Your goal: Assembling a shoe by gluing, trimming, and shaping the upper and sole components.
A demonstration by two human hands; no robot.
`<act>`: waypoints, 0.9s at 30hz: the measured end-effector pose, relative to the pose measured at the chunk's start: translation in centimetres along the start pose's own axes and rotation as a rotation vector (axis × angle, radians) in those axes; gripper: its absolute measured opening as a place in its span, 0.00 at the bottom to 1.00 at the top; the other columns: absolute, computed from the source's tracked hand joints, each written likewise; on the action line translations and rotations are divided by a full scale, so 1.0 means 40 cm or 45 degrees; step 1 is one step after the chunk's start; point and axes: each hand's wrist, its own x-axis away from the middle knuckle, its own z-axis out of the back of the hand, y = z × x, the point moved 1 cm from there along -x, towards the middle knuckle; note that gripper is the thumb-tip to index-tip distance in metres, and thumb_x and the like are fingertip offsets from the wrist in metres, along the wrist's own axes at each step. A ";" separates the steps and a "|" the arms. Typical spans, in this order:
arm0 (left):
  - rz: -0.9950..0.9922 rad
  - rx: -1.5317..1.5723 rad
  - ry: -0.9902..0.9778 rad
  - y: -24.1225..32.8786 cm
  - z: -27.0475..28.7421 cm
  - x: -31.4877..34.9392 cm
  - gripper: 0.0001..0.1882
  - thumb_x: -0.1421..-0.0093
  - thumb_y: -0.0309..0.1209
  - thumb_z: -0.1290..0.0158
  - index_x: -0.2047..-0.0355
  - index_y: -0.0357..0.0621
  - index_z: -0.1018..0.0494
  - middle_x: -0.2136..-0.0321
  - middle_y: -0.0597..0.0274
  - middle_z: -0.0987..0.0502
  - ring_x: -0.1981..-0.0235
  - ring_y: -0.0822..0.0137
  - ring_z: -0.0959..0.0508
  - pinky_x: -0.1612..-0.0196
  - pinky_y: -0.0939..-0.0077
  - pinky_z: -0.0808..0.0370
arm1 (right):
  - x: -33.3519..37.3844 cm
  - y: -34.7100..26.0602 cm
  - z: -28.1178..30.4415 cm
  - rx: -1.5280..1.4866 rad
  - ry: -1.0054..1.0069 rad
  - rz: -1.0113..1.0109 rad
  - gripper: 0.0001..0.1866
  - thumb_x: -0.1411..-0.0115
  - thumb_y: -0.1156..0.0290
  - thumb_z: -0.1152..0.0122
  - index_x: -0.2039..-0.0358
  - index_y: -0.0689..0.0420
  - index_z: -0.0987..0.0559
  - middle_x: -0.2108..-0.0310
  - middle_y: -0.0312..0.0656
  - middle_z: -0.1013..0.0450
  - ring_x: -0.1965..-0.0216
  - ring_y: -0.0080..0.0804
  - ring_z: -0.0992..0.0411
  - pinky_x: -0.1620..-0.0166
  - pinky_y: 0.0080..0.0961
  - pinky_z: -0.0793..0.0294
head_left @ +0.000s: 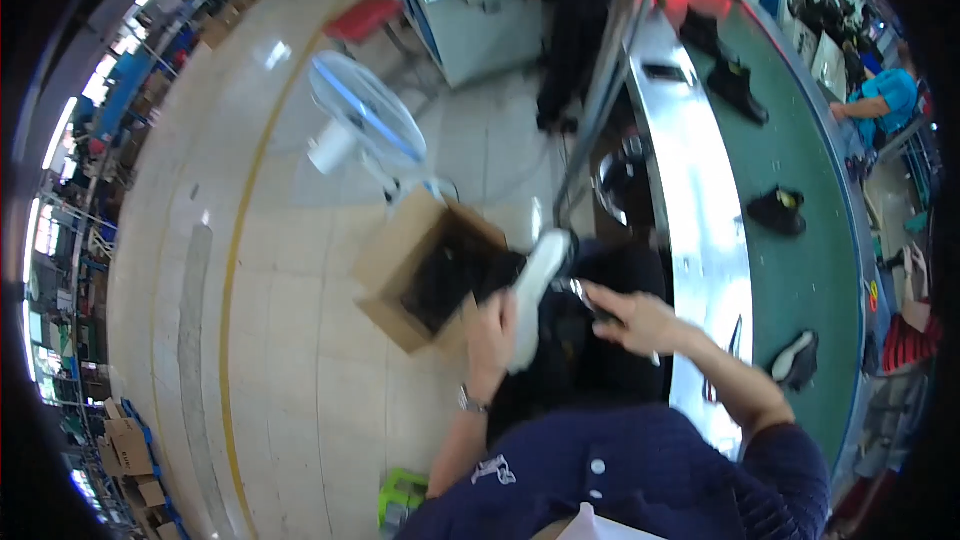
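Over my lap is a dark shoe with a white sole (541, 275), its sole turned up. My left hand (492, 333) is closed on the shoe's left side. My right hand (638, 322) is closed round a hand tool with a shiny metal end (573, 289) and a dark grip. The metal end is close beside the sole; whether it touches cannot be told. What kind of tool it is does not show clearly.
An open cardboard box (385, 285) with dark contents stands ahead on the left, near a white standing fan (367, 115). To my right runs a metal ledge (705, 230), then a green conveyor belt (815, 280) carrying several dark shoes. Another person (885, 100) is beyond the belt.
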 end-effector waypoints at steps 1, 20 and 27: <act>0.060 -0.070 -0.089 0.004 0.003 -0.014 0.17 0.32 0.40 0.57 0.60 0.40 0.25 0.79 0.43 0.26 0.77 0.46 0.25 0.74 0.56 0.31 | -0.012 -0.011 0.006 0.016 -0.046 -0.003 0.34 0.39 0.65 0.46 0.34 0.43 0.47 0.69 0.58 0.25 0.65 0.58 0.25 0.59 0.48 0.27; 0.352 0.337 -0.445 0.053 -0.038 0.092 0.21 0.32 0.38 0.55 0.41 0.44 0.33 0.65 0.50 0.20 0.66 0.66 0.19 0.61 0.74 0.24 | -0.020 -0.084 0.004 0.453 -0.386 0.012 0.31 0.36 0.72 0.49 0.34 0.43 0.46 0.75 0.52 0.24 0.74 0.47 0.21 0.70 0.36 0.19; 1.026 2.111 -0.666 -0.013 -0.147 0.024 0.36 0.35 0.49 0.53 0.32 0.55 0.52 0.39 0.66 0.37 0.43 0.67 0.33 0.40 0.70 0.37 | -0.002 -0.034 -0.025 0.419 -0.204 0.076 0.32 0.35 0.66 0.49 0.33 0.37 0.49 0.76 0.48 0.26 0.80 0.43 0.25 0.76 0.39 0.23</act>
